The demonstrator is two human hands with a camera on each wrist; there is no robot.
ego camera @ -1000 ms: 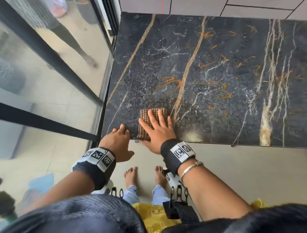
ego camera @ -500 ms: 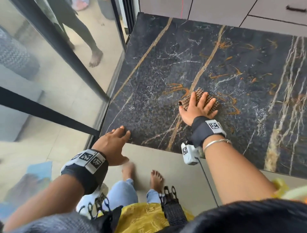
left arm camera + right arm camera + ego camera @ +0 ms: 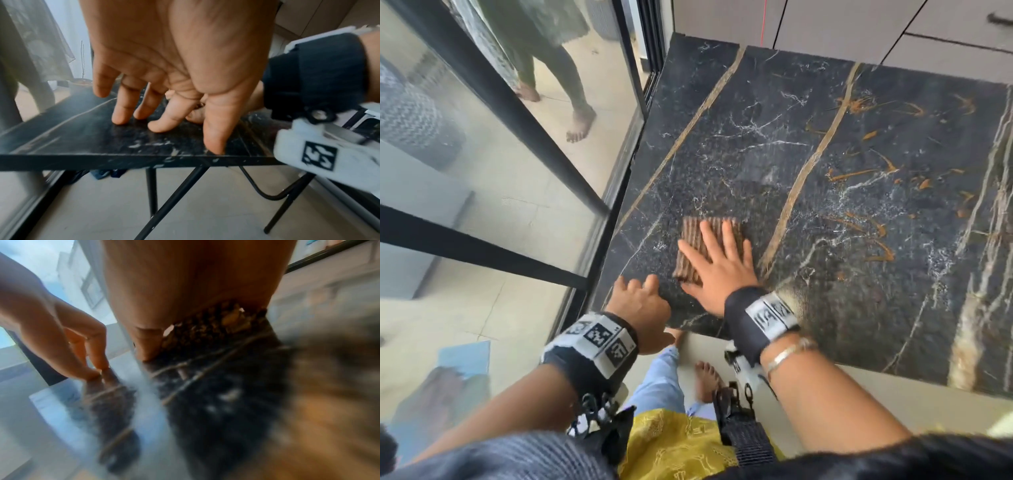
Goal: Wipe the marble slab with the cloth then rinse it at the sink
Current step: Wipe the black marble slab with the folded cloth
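— Where's the cloth (image 3: 705,250)?
— On the marble slab (image 3: 859,205), near its front left corner, under my flat right hand (image 3: 717,270).
— And your left hand (image 3: 642,308)?
— Fingers (image 3: 127,113) loosely spread, tips resting on the slab's edge.

The marble slab (image 3: 825,205) is finished in polished black stone, veined gold and white, with a soft sheen. The cloth (image 3: 695,246) is seen as coarse brown ribbed weave, matt. The legs (image 3: 174,194) beneath are made of thin black-painted metal tube. The floor (image 3: 205,211) is laid in smooth pale tile.
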